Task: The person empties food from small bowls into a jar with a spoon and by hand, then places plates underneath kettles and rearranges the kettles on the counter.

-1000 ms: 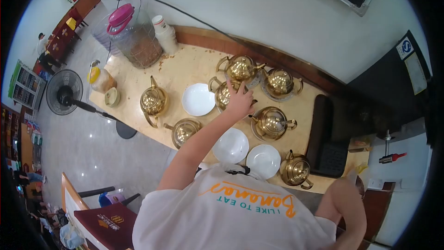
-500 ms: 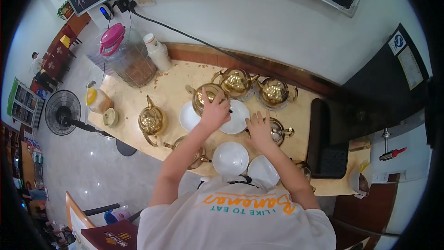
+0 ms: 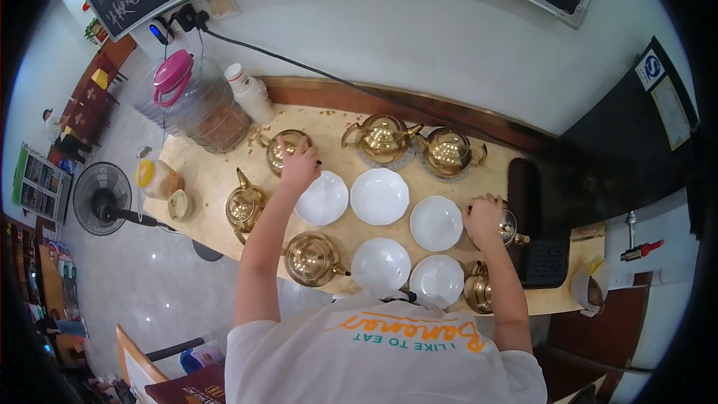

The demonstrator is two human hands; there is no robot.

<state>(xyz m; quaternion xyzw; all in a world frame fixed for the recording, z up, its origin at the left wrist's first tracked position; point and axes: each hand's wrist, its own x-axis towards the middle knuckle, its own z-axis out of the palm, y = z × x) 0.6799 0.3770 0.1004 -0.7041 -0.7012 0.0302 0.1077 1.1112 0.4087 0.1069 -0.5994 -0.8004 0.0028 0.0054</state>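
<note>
My left hand [image 3: 301,166] is closed on a gold teapot [image 3: 283,148] at the back left, fingers reaching over its top; its grip on the handle is partly hidden. At the right, my right hand [image 3: 486,217] grips the handle side of another gold teapot [image 3: 509,229], beside the black tray [image 3: 523,179]. Between my hands lie white plates, among them a back left plate [image 3: 322,198], a back middle plate [image 3: 380,197] and a right plate [image 3: 436,223]. Nearer me are two more plates, a front left plate [image 3: 381,265] and a front right plate [image 3: 437,282].
More gold teapots stand around: a back teapot [image 3: 384,139], a back right teapot [image 3: 447,154], a left teapot [image 3: 244,207], a front teapot [image 3: 311,259] and one by my right forearm [image 3: 479,289]. A pink-lidded jar [image 3: 213,116] and paper cups [image 3: 253,96] stand back left.
My left hand has moved left with its teapot, off the back plates. My right hand has moved right with its teapot, and a plate now shows where that teapot stood.
</note>
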